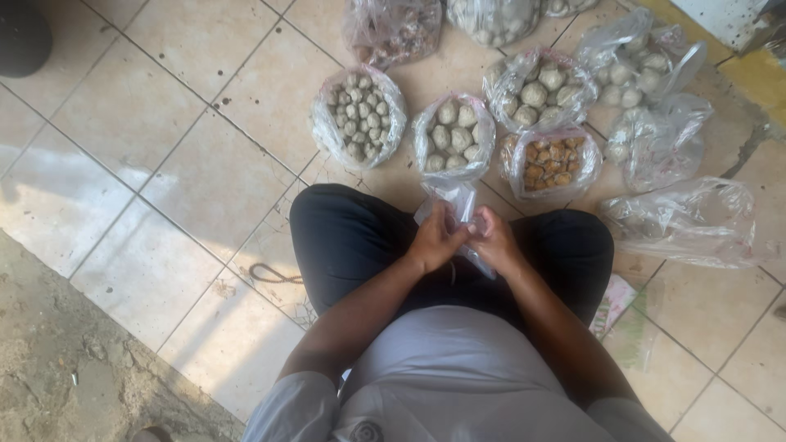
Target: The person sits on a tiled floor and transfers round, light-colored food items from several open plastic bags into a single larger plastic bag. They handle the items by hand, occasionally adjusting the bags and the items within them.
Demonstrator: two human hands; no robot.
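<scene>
Soft daylight, bright patch on floor tiles [57,205] at left, glare on plastic bags [679,221], slight overall blur

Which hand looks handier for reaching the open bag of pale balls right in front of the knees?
Probably the left hand. Both hands pinch the small clear bag, but the bag of pale balls lies ahead slightly on its side, while the right hand sits nearer the bag of brown pieces.
</scene>
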